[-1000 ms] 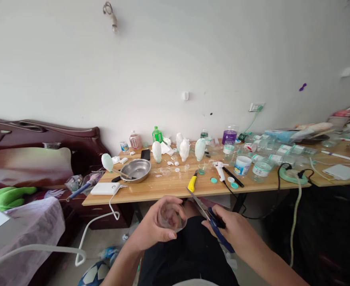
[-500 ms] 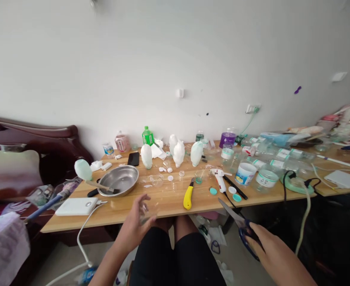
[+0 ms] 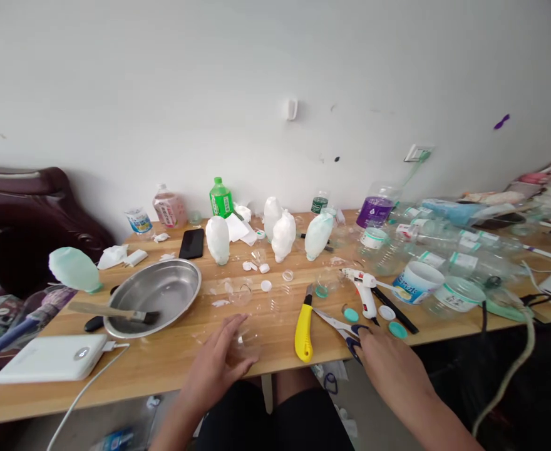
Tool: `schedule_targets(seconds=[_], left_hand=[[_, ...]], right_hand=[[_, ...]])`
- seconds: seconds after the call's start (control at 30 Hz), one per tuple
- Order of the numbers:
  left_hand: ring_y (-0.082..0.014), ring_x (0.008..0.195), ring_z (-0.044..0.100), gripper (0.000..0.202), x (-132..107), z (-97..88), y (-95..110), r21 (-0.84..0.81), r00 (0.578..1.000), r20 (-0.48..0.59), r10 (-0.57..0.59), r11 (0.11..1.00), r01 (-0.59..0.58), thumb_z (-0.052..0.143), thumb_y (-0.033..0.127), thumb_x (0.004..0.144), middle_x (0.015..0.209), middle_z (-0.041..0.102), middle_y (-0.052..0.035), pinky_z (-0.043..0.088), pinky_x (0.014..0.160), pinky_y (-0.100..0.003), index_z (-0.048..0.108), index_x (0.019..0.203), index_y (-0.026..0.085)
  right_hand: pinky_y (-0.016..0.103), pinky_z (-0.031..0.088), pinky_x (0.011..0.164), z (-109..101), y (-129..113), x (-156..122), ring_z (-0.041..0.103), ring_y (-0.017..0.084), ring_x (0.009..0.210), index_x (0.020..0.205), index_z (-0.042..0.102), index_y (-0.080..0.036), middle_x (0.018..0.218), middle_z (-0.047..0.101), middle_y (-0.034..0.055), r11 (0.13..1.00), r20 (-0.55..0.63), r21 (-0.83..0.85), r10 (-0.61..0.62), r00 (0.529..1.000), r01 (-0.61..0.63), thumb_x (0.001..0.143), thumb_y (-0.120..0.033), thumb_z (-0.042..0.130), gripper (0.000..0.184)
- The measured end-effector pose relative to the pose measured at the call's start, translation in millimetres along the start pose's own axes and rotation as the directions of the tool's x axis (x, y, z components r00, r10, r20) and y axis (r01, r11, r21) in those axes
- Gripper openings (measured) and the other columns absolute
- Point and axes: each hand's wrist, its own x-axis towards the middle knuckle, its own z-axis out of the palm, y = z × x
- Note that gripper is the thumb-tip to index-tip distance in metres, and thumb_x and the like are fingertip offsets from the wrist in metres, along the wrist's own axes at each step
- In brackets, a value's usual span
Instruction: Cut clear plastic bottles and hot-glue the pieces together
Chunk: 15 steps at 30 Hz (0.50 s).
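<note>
My left hand point(image 3: 219, 357) curls round a see-through piece of cut plastic bottle point(image 3: 250, 341) low over the table's front edge. My right hand point(image 3: 388, 360) grips the dark-blue handles of a pair of scissors point(image 3: 334, 322); their blades lie at the tabletop, pointing left. Just left of the blade tips is a yellow utility knife point(image 3: 304, 332). Beyond my right hand lies a white hot glue gun point(image 3: 364, 291), with turquoise caps point(image 3: 397, 330) and a white cap point(image 3: 387, 312) around it. Bits of cut plastic point(image 3: 240, 291) are scattered in the middle.
At left are a steel basin point(image 3: 160, 288) with a brush point(image 3: 116, 311) across it and a white power bank point(image 3: 52, 358). Several white wrapped bottle shapes point(image 3: 283, 235) stand behind. Plastic bottles point(image 3: 477, 266) and a yogurt tub point(image 3: 416, 283) crowd the right. A cable point(image 3: 92, 380) hangs over the front edge.
My right hand has brought the scissors up and left, from beyond the table edge onto the tabletop beside the knife. My left hand still holds the plastic piece. The view has moved closer.
</note>
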Motion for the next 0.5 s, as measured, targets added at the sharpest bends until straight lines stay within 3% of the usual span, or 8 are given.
schedule_targets(seconds=[0.13,0.27,0.37,0.5], left_hand=[[-0.0241,0.112,0.062,0.065,3,-1.2,1,-0.061,0.997,-0.029,-0.068,0.996,0.067,0.067,0.025,0.082,0.134,0.056,-0.0076,0.051,0.096,-0.042,0.038,0.139,0.034],[-0.0237,0.113,0.060,0.066,7,1.1,-3,-0.106,0.996,-0.053,-0.077,0.992,0.071,0.066,0.031,0.084,0.136,0.054,-0.0082,0.052,0.095,-0.041,0.033,0.141,0.034],[-0.0215,0.103,0.062,0.067,8,0.9,-5,-0.138,0.994,-0.063,-0.088,0.987,0.078,0.066,0.033,0.084,0.134,0.055,-0.0092,0.054,0.090,-0.039,0.032,0.142,0.032],[-0.0218,0.096,0.065,0.062,10,-1.2,-8,-0.117,0.996,-0.062,-0.072,0.991,0.064,0.069,0.035,0.082,0.128,0.061,-0.0099,0.055,0.084,-0.038,0.041,0.137,0.030]], right_hand=[[0.038,0.050,0.064,-4,-13,19,0.071,0.035,0.087,0.098,0.067,-0.009,0.095,0.071,0.0194,1.000,0.003,0.000,0.013,1.000,-0.013,0.090,-0.012,0.055,0.015],[0.034,0.048,0.060,-7,-25,30,0.072,0.031,0.081,0.097,0.068,-0.012,0.087,0.072,0.0160,0.998,-0.022,0.057,0.005,1.000,-0.004,0.093,-0.019,0.054,0.016],[0.033,0.048,0.061,-7,-24,28,0.072,0.029,0.081,0.098,0.068,-0.015,0.089,0.073,0.0138,0.994,-0.070,0.105,0.028,0.997,-0.021,0.096,-0.021,0.049,0.020],[0.031,0.051,0.074,3,-8,7,0.070,0.023,0.095,0.110,0.065,-0.022,0.106,0.073,0.0086,0.977,-0.162,0.212,0.057,0.985,-0.022,0.101,-0.023,0.038,0.029]])
